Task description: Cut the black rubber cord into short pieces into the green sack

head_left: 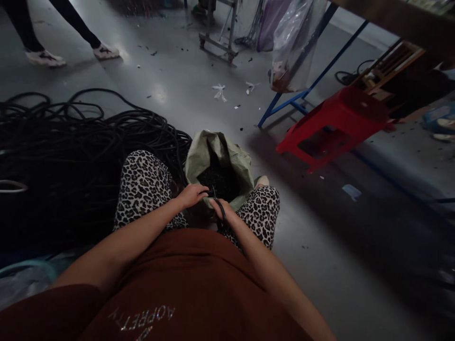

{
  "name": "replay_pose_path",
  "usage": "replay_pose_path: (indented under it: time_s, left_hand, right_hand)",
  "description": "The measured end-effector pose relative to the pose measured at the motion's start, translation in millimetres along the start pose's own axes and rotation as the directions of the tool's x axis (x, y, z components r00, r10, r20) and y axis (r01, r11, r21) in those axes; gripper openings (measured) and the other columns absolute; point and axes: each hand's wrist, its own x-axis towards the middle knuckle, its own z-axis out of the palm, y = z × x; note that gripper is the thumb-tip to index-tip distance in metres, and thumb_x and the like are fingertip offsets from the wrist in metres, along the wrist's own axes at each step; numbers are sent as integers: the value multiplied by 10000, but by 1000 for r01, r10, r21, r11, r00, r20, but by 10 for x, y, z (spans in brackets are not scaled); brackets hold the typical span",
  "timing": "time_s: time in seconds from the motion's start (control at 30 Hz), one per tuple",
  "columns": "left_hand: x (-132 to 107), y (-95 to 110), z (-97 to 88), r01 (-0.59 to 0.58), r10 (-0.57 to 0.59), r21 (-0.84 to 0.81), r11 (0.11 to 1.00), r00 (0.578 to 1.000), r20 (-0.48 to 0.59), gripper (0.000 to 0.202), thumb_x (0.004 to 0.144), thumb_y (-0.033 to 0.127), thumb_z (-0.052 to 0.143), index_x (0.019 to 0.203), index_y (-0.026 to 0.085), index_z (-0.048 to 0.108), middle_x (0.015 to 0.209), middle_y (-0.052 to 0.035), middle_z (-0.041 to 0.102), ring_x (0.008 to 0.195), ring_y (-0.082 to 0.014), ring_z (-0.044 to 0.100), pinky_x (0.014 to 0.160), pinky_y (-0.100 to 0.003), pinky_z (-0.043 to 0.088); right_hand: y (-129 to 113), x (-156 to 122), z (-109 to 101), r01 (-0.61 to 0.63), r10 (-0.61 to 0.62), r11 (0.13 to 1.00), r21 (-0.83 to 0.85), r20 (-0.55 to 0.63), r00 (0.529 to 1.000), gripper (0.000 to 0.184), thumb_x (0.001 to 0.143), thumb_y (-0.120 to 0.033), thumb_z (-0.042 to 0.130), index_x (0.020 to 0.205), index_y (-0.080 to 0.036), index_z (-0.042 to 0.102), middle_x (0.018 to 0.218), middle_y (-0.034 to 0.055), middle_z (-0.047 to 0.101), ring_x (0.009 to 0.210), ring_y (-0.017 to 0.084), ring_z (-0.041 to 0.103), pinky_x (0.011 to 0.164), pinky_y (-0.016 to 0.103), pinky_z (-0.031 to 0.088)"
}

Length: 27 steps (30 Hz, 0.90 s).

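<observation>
Between my knees stands a pale green woven sack (197,154), its mouth wide, with many small black pieces (222,182) inside. My right hand (227,215) is closed around scissors (221,208) with dark handles, at the near rim of the sack. The blades point away from me, up over the opening. Just left of them, my left hand (192,195) pinches a short black piece (210,193) close to the blades. I cannot make out whether blade and piece touch.
Black cable or tubing (106,128) lies in a big tangled heap to my left. A red plastic stool (341,123) and a blue-legged table (284,104) with a clear bag (295,47) are at right. A person's shoes (46,58) show at far left; scraps (219,91) litter the floor.
</observation>
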Motion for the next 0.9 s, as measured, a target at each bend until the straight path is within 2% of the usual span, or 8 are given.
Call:
replay_pose_path:
  time_s: [0.23, 0.47, 0.67, 0.9]
  left_hand:
    - [-40, -52, -49, 33, -32, 33, 999, 998, -51, 352, 917, 329, 505, 1211, 202, 650, 1180, -77, 692, 1111, -226, 622, 989, -352, 457]
    - [-32, -83, -50, 24, -22, 103, 994, 1000, -17, 313, 917, 270, 508, 1183, 214, 664, 1107, -73, 712, 1050, -210, 643, 941, -335, 472]
    - [-25, -104, -46, 77, -78, 133, 988, 997, 1, 309, 910, 263, 516, 1167, 212, 681, 1074, -79, 721, 1019, -215, 649, 910, -330, 473]
    - [-23, -78, -61, 79, -80, 143, 986, 997, -1, 315, 913, 265, 520, 1180, 202, 676, 1046, -81, 724, 1005, -211, 650, 898, -321, 476]
  right_hand:
    - [6, 31, -15, -44, 51, 996, 73, -96, 994, 349, 980, -401, 477, 1046, -82, 602, 505, -30, 518, 352, 114, 495, 371, 196, 396]
    - [48, 43, -30, -24, 26, 1000, 20, -96, 995, 320, 974, -375, 505, 873, -96, 623, 455, -36, 502, 332, 101, 491, 361, 177, 360]
    - [125, 84, -28, -64, 65, 998, 7, -99, 993, 336, 956, -357, 527, 760, -102, 625, 431, -30, 479, 331, 104, 479, 355, 183, 353]
    - [115, 105, -63, -87, 79, 995, -48, -140, 987, 429, 937, -470, 545, 941, -57, 663, 506, 8, 553, 405, 112, 522, 420, 183, 396]
